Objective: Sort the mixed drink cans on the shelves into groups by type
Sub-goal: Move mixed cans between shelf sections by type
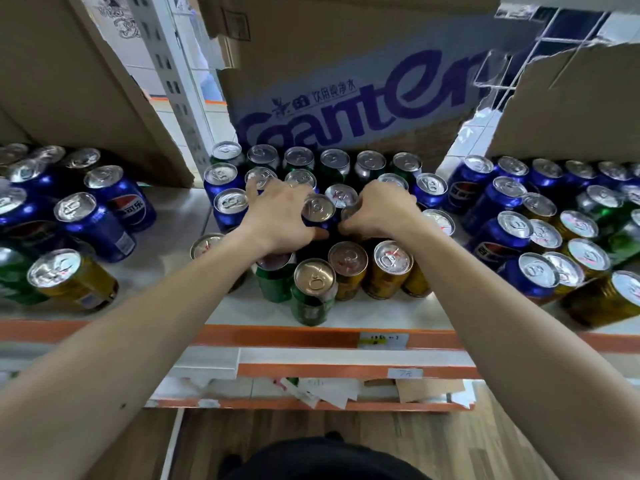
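Note:
Blue, green and gold drink cans stand mixed on a white shelf with an orange front rail. My left hand reaches into the middle cluster and curls round a blue can, thumb at its near side. Just to its right, my right hand grips another can, mostly hidden under the fingers, so its colour is unclear. Green cans and gold cans stand in front of my hands. A back row of green cans runs along the carton.
A cardboard water carton stands behind the middle cluster, with more cartons at left and right. Blue cans group at left, mixed blue and gold cans crowd the right. A lower shelf holds paper scraps.

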